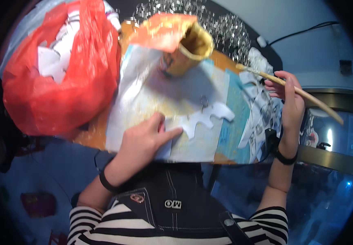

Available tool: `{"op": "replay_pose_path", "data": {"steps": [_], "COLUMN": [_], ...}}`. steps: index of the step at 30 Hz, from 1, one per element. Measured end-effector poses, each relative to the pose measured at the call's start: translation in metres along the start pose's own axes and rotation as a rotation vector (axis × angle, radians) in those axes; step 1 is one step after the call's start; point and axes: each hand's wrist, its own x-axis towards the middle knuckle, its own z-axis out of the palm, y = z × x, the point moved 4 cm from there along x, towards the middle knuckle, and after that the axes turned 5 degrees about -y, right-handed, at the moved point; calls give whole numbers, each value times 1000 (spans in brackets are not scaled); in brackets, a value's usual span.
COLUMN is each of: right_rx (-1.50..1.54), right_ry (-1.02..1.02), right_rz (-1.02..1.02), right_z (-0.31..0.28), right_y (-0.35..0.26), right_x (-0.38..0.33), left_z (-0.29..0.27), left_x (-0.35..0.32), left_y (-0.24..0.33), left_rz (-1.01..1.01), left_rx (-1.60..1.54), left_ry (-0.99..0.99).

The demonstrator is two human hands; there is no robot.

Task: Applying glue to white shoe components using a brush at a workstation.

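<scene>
Nearest the body, the left hand (143, 141) lay flat on the surface (92, 136), its grip spread, with the forefinger stretched out and pressing down the near end of a white cut-out shape (199, 118) with wavy edges. That shape rested on a glue-stained sheet of paper (143, 81) covering the middle of the surface. To the right, the right hand (291, 100) was raised above a pile of more white pieces (262, 110), its grip pinched around a wooden-handled brush (291, 90), whose bristle end pointed left and away from the body. Farther off, a yellowish, glue-crusted pot (190, 49) stood tilted on the paper, an orange scrap (162, 30) lying against its rim. At the far left sat a red plastic bag (62, 81) holding white cut pieces, and beyond the pot lay a heap of small metal parts (225, 26).
</scene>
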Motion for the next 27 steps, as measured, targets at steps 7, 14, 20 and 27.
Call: {"op": "replay_pose_path", "data": {"steps": [7,14,20,27], "right_rx": [-300,-291,-273,-308], "right_ry": [-180,-163,-253,-165], "right_rz": [-529,-529,-556,-570], "right_z": [53,77,85,85], "right_y": [-17,-12,-12,-14], "right_x": [-125,-131,-127,-117], "left_z": [6,4,4,3], "left_x": [-1,1,1,0], "left_y": [-2,-1,0,0], "left_rz": [-29,-32,-38,-35], "left_rx": [29,25,29,30], "left_ry": [29,25,20,20]}}
